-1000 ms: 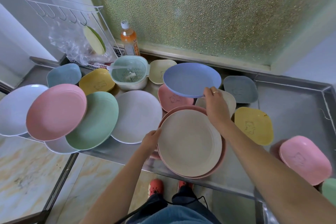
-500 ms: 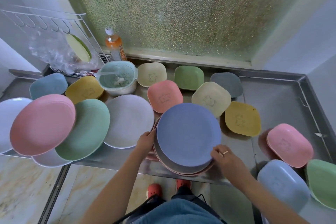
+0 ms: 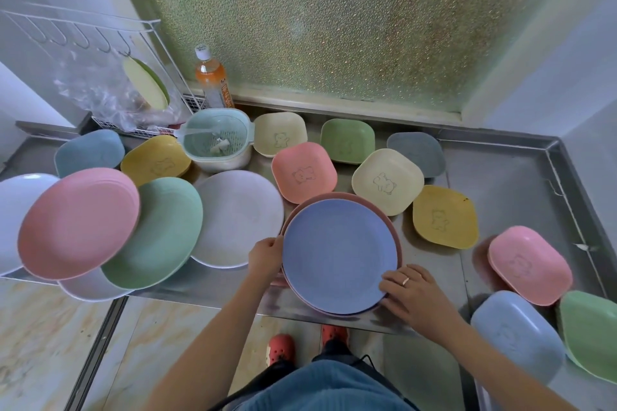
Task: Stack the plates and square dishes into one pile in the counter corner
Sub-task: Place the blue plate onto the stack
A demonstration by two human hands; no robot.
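Note:
A blue round plate [image 3: 337,253] tops a small pile at the counter's front edge, over a pink plate [image 3: 337,197] whose rim shows behind it. My left hand [image 3: 265,257] grips the pile's left rim. My right hand [image 3: 412,297] holds its front right rim. To the left lie a white plate [image 3: 240,217], a green plate [image 3: 157,233] and a pink plate [image 3: 78,222]. Square dishes lie around: pink [image 3: 303,173], cream [image 3: 387,180], yellow [image 3: 444,217], green [image 3: 347,140], grey [image 3: 417,153], and more at the right.
The steel counter [image 3: 507,183] has a raised rim, and its far right corner is bare. A colander bowl [image 3: 215,140], an orange drink bottle [image 3: 212,77] and a wire rack [image 3: 83,43] with a plastic bag stand at the back left.
My right hand carried the blue plate from above the back dishes down onto the pile, then slid to the pile's front right rim. My left hand stayed on the left rim.

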